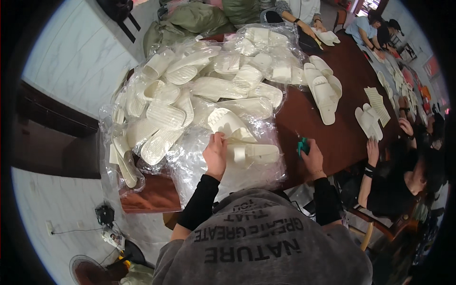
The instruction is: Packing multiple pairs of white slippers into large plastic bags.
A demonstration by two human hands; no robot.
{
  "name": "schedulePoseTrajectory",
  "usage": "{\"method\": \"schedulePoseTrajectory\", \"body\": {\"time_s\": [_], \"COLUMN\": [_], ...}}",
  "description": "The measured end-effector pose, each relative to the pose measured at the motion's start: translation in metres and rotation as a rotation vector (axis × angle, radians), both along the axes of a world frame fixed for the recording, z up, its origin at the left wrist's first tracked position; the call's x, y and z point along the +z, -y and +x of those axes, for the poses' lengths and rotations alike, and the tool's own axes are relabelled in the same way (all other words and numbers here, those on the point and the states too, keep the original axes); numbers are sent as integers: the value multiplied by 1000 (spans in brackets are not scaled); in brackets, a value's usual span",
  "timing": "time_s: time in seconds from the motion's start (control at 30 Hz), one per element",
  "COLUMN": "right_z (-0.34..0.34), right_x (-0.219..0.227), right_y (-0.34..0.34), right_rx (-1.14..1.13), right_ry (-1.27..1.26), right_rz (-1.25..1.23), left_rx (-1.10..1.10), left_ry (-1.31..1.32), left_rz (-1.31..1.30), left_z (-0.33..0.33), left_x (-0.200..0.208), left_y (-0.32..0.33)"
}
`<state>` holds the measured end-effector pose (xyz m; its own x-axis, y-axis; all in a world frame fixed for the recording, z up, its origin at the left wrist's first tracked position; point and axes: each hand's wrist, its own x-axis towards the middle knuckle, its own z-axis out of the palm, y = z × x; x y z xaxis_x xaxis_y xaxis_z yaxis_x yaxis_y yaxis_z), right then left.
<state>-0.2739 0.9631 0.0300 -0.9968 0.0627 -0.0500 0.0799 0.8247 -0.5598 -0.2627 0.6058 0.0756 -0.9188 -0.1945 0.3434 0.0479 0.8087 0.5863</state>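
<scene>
My left hand (216,154) is closed, with its fingertips pinched at the near edge of a cream slipper (228,122); what lies between them is too small to tell. Just right of that hand, a second cream slipper (261,153) lies flat on clear plastic sheeting (204,178). Over the table's near side, my right hand (313,159) grips a small green tool (302,146), its working end unclear. Beyond both hands spreads a big heap of cream slippers (183,76), many wrapped in clear bags.
On the reddish-brown table (297,123), loose slippers (324,90) lie to the right, with a pair (368,121) farther right. A person (299,16) handles slippers at the far side. Another person's hand (373,151) reaches in from the right. Green sacks (199,21) stand behind the heap.
</scene>
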Motion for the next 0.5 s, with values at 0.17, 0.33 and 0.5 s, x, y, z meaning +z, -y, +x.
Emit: {"method": "schedulePoseTrajectory", "body": {"time_s": [0.17,0.33,0.5], "right_z": [-15,-32,-50], "right_x": [58,94,102], "right_y": [59,119,158], "right_rx": [259,534,734], "right_ry": [-256,-443,-543], "right_rz": [70,211,340], "left_rx": [86,124,155], "left_ry": [-88,-80,-34], "left_rz": [263,411,546], "left_z": [8,23,23], "left_x": [-3,-9,-3], "left_y": [0,6,0]}}
